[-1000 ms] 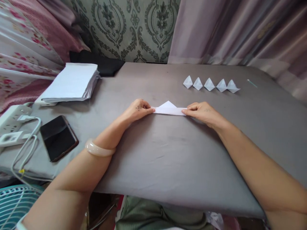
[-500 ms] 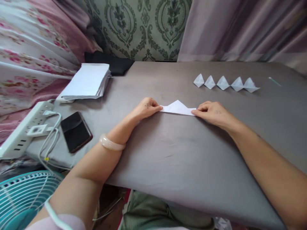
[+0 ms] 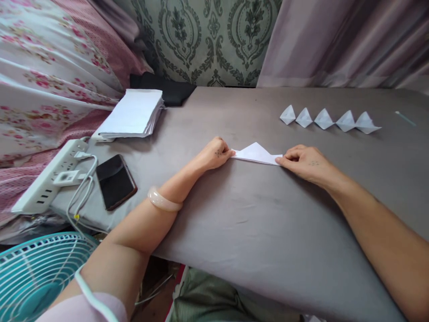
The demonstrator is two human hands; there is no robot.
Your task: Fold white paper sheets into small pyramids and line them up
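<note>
A folded white paper (image 3: pixel 256 154) with a peaked middle and narrow strips at both sides lies low over the grey-covered table (image 3: pixel 254 241). My left hand (image 3: pixel 216 154) pinches its left end between thumb and fingers. At the right end, my right hand (image 3: pixel 303 162) grips the strip the same way. Beyond my right hand, several folded white paper boats (image 3: pixel 324 119) stand in a row, close together or touching. A pale bangle (image 3: pixel 164 201) circles my left wrist.
At the back left lies a stack of white paper (image 3: pixel 134 112), with a black folded item (image 3: pixel 164 89) behind it. A phone (image 3: pixel 116 182) and a power strip (image 3: pixel 53 176) with cables sit at the left. A turquoise fan (image 3: pixel 43 281) stands below the table edge.
The whole view has shifted, so things appear further right. Both hands keep their hold on the folded paper, whose shape looks the same.
</note>
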